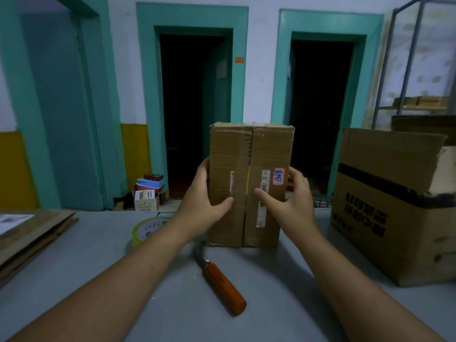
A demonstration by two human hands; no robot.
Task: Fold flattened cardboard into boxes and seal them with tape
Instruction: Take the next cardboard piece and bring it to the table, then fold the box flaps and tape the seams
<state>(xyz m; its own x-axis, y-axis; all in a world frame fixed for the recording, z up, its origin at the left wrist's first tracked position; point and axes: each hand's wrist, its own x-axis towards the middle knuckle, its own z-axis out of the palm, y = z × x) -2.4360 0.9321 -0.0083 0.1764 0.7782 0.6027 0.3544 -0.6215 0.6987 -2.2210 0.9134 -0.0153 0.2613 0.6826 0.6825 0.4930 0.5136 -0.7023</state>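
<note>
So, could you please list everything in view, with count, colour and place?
small box: one, brown, upright at table centre
tape roll: one, yellow-green, left of small box
knife: one, orange handle, in front of small box
large box: one, brown, table right
flattened cardboard: one stack, brown, table left
table: one, grey, foreground
doorways: two, dark with teal frames, back wall
left hand: one, holds small box's left side
right hand: one, holds small box's right side

The grey surface (172,304) carries a small cardboard box (269,149), upright between the left fingers (228,201) and right fingers (296,176). A tape roll (148,229) lies below-left of the left fingers and a wooden-handled knife (224,287) below them. Flattened cardboard (37,230) lies far left, and a large printed box (394,218) stands beyond the right fingers.
</note>
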